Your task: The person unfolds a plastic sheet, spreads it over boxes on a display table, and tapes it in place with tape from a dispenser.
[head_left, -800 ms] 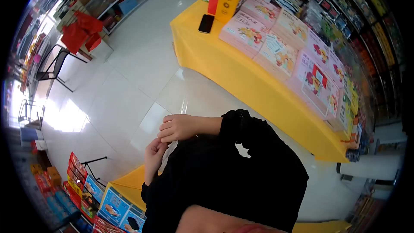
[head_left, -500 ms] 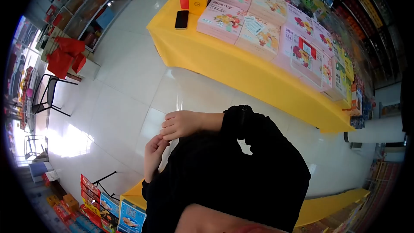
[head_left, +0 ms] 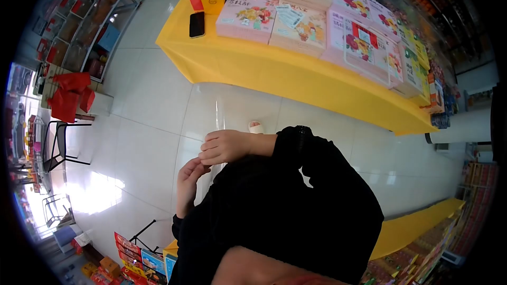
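Currently, the yellow-draped worktop stands ahead of the person. Pink and cream boxes lie flat on it in adjoining rows, floral lids upward; a printed slip rests on one cream lid. The right hand and left hand meet at the fingertips, apart from the worktop. Fingers are bent; exact palm opening cannot be determined. Neither shows a held item, though a small one could be concealed. Any grasp requires separating the fingers first. The dark phone lies beside the nearest pink box.
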`<action>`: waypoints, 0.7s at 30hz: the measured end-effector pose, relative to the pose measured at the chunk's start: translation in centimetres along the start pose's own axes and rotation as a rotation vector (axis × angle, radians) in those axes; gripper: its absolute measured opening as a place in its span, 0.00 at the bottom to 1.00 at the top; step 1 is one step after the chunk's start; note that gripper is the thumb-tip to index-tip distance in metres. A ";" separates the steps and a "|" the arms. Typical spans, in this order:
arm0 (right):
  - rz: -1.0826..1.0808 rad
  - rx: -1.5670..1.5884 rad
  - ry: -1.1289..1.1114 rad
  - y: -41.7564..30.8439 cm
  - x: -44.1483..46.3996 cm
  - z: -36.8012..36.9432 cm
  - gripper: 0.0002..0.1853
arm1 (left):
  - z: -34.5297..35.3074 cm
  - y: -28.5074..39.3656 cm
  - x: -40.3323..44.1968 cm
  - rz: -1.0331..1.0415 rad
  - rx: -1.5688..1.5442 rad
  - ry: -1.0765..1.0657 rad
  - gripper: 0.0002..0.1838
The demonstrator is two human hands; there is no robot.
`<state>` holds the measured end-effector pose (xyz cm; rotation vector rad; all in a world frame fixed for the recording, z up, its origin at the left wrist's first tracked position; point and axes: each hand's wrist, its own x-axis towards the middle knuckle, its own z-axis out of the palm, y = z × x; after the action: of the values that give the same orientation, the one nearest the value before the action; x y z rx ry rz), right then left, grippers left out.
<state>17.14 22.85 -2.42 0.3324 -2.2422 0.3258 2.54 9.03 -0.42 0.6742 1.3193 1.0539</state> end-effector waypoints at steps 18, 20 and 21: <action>-0.036 -0.019 0.116 13.2 -6.5 -7.6 0.06 | 7.6 6.0 13.7 -0.051 -0.058 -0.018 0.14; 0.014 0.014 0.128 13.5 -7.1 -7.8 0.06 | 8.2 5.9 14.3 -0.035 -0.027 -0.012 0.14; 0.015 0.022 0.128 13.6 -7.4 -8.0 0.06 | 8.6 6.1 14.5 -0.039 -0.030 -0.006 0.14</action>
<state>22.73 39.18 -4.77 0.2986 -2.1180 0.3698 8.46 25.95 0.10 0.6265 1.3038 1.0370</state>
